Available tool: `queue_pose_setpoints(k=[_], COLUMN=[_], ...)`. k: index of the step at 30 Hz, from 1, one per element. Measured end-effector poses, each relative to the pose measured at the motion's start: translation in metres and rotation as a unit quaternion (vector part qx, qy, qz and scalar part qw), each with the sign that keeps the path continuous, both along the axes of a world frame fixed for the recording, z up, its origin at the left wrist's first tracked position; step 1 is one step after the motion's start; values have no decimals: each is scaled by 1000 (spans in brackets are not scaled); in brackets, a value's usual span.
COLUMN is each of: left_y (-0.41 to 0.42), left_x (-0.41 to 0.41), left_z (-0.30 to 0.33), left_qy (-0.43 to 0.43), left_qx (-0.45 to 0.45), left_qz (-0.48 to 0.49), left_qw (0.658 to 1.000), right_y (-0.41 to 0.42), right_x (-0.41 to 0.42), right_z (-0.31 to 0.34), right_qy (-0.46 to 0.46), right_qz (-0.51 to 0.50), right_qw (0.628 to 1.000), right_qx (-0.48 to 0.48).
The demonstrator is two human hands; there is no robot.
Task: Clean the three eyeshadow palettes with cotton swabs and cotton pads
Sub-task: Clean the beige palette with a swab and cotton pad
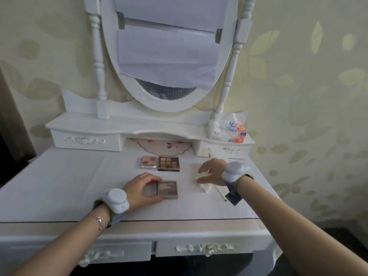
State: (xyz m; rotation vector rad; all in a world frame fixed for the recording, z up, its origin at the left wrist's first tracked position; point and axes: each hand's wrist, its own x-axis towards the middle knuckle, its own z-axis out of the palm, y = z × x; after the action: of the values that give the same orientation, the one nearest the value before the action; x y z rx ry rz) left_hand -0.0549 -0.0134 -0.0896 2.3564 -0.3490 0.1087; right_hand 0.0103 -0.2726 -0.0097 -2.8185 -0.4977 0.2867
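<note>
Nearby, left hand (142,189) gripping open taupe palette (167,189), right hand (212,173) relaxed, empty.

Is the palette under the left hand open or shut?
Open: the taupe palette shows its pans, and the left hand holds its clear lid flat beside them.

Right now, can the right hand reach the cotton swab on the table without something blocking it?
Probably yes. The right hand hovers open just above the white cotton pads, and the cotton swab lies on the table right beside them, under the wrist. Nothing stands between; the palettes are further left.
</note>
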Motion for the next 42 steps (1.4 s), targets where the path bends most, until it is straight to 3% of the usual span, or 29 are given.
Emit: queue_pose_setpoints(k=[5,9,14,16,23,37,42], left_y=[0,0,0,0,0,-1,-3], left_x=[1,1,0,1,1,1,2], left_z=[-1,-2,-1,-1,1,-2,-7], left_qy=[-2,0,2,4,17,16,9], left_qx=[-1,-13,-20,-17,-24,-68,-76], left_qz=[4,-1,-3,1,15,12,17], left_qw=[1000,1000,1000,1000,999,998,997], right_y=[2,4,21,37,84,106,92], right_x=[1,1,-12,-18,-24,-32,-46], right_z=[-17,-18,-4,-1,-15,-18,-19], right_qy=[13,-14,-17,-11,-26,-59,-52], right_qz=[-10,-4,-39,-25,16,88,123], right_qw=[996,997,980,974,990,991,985], right_qx=[-89,-69,196,225,138,81,111])
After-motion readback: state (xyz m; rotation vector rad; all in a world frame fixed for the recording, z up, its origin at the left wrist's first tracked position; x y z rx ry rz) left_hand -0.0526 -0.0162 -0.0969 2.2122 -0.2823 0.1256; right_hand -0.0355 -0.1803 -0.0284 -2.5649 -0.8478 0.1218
